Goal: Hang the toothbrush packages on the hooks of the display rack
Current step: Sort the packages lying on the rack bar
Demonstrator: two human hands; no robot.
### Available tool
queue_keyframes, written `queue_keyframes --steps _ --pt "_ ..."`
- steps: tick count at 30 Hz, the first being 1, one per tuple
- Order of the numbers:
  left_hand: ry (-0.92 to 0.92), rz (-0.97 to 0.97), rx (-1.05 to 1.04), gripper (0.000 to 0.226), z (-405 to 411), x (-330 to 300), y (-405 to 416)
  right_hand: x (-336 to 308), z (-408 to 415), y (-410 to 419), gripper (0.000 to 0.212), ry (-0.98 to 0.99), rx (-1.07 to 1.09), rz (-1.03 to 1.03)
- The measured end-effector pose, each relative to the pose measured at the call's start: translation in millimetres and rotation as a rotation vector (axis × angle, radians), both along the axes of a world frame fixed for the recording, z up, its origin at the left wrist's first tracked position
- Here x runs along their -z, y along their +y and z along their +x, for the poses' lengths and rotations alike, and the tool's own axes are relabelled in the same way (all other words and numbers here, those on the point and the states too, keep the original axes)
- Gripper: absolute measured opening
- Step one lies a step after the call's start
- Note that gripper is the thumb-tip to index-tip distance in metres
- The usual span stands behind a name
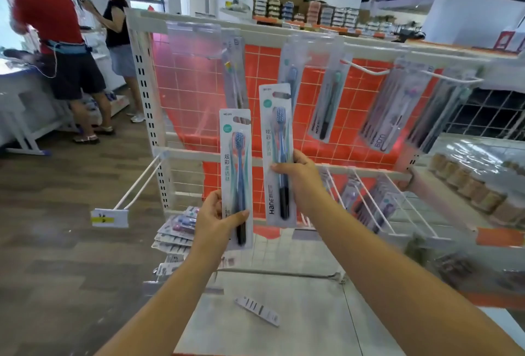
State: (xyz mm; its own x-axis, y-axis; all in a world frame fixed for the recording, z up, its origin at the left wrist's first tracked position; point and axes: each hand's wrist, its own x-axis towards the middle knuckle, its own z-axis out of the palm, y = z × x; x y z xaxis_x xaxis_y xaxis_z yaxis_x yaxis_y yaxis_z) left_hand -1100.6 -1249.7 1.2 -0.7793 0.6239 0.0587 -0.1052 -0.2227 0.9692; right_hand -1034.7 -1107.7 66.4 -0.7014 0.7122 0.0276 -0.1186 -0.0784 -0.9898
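Two flat, clear-and-white blister packages, each with a blue-bristled toothbrush on a dark handle, stand upright in front of the rack. The left toothbrush package (236,179) sits lower and nearer; the right toothbrush package (276,154) is higher, just beside it, its slotted top not on any hook.

The white metal display rack with an orange grid back panel (199,77) carries long white wire hooks (366,69). More clear toothbrush packages (326,100) hang tilted along its upper rail. A loose pile of packages (177,230) lies low at the rack's left foot.
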Motion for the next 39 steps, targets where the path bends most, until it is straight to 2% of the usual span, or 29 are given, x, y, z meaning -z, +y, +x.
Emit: queue_keyframes --steps 8,13,20,22,25,30,33,39 --pt "-0.032 0.014 0.027 0.032 -29 -2 24 -44 -37 33 0.025 0.124 0.015 0.093" --pt "-0.009 0.021 0.044 0.033 -40 -5 39 -28 -24 44 0.014 0.138 0.083 0.164" --pt "-0.031 0.021 0.048 0.034 -45 -2 63 -13 -24 67 0.007 0.161 0.127 0.13" --pt "-0.015 0.002 0.035 0.033 -45 0 69 -13 -40 79 0.006 0.106 0.154 0.101" --pt "0.018 -0.034 0.017 0.032 -46 0 74 -19 -68 97 0.033 -0.039 0.238 0.142" --pt "0.064 -0.059 -0.003 0.03 -52 -8 78 -28 -100 120 0.035 -0.243 0.259 0.283" --pt "0.073 -0.045 -0.004 0.033 -53 -14 78 -23 -101 126 0.044 -0.272 0.229 0.221" --pt "0.132 0.025 0.005 0.037 -42 -33 81 41 -63 116 0.057 -0.562 0.115 0.093"
